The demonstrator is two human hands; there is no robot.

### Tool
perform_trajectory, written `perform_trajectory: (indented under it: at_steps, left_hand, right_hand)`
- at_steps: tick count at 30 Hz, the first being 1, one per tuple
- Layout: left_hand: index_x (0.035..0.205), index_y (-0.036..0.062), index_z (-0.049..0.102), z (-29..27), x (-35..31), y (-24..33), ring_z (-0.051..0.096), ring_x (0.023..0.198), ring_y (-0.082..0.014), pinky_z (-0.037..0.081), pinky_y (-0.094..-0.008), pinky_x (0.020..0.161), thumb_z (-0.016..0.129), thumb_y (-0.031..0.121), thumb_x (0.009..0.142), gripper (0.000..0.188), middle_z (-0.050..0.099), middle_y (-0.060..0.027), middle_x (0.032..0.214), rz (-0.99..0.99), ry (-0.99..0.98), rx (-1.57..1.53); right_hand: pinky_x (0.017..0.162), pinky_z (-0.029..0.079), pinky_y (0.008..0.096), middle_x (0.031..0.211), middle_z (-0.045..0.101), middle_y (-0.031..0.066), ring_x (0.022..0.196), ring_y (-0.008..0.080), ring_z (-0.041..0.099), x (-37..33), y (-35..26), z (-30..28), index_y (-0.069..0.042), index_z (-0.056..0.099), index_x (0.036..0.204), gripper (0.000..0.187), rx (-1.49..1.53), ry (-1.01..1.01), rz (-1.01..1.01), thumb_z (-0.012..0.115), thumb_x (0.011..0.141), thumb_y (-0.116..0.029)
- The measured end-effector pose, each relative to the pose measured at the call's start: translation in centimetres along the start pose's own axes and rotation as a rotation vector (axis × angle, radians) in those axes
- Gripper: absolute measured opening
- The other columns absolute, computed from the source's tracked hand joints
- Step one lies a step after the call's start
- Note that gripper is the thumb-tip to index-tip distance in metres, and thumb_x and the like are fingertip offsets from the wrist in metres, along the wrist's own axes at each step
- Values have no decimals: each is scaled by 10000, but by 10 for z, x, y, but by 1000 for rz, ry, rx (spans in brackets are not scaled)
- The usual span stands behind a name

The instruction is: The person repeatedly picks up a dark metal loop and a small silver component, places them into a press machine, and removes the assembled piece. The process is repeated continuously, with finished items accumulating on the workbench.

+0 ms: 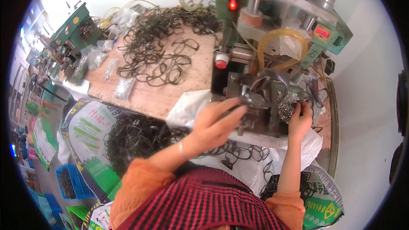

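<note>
Left hand: the left hand (216, 122) is blurred, its fingers loosely stretched toward the near side of the press (232, 23); I cannot tell whether they hold anything.
Right hand: the right hand (300, 121) has thumb and fingers bent together at the right edge of a heap of small metal pieces (286, 110); whether one is pinched is hidden.
Metal pieces: heaped at the right of the press's working spot, just beside a dark loop (281, 86).
Table: the wooden table (197, 66) is worn and stained, with a white sheet (187, 105) over its near edge.
Room: a pale wall (366, 81) stands close on the right; on the left, a green machine (76, 34) and a blue crate (70, 183) on the floor.
Straps: black straps (164, 44) lie tangled across the table's far and middle parts, a clear bag (124, 88) near their left.
In the way: a yellow hose (306, 44) arches before the press; a printed sack (87, 130) and more black loops (140, 138) crowd the table's near side.
</note>
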State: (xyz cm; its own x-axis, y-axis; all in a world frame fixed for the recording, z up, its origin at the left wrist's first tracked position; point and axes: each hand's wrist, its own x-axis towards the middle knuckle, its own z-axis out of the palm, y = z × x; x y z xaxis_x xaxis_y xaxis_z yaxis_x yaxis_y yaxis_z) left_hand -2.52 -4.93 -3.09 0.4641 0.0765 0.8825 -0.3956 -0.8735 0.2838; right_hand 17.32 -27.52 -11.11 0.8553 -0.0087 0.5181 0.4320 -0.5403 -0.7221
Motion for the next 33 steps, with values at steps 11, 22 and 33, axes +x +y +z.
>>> perform_trajectory:
  at_steps: [11, 22, 33]
  left_hand:
    - [1014, 31, 725, -29, 39, -245, 697, 828, -275, 533, -373, 736, 647, 374, 892, 373, 726, -162, 915, -897, -283, 434]
    - [807, 29, 669, -34, -68, -158, 639, 681, -376, 479, -449, 602, 653, 371, 894, 353, 656, -182, 699, -718, -218, 508]
    - [705, 37, 696, -44, -78, -147, 659, 727, -367, 503, -434, 638, 660, 437, 872, 436, 677, -196, 751, -1071, -435, 911]
  right_hand:
    - [759, 514, 333, 907, 717, 172, 810, 276, 686, 1, -44, 7, -12, 697, 1009, 138, 118, -53, -18, 648, 897, -75]
    - [786, 524, 316, 931, 719, 141, 893, 235, 682, -48, 8, -67, -12, 729, 987, 147, -22, 39, 100, 695, 843, -15]
    - [738, 488, 233, 867, 683, 42, 806, 97, 612, -17, -123, 33, -6, 651, 1123, 306, 634, -201, 79, 719, 827, 23]
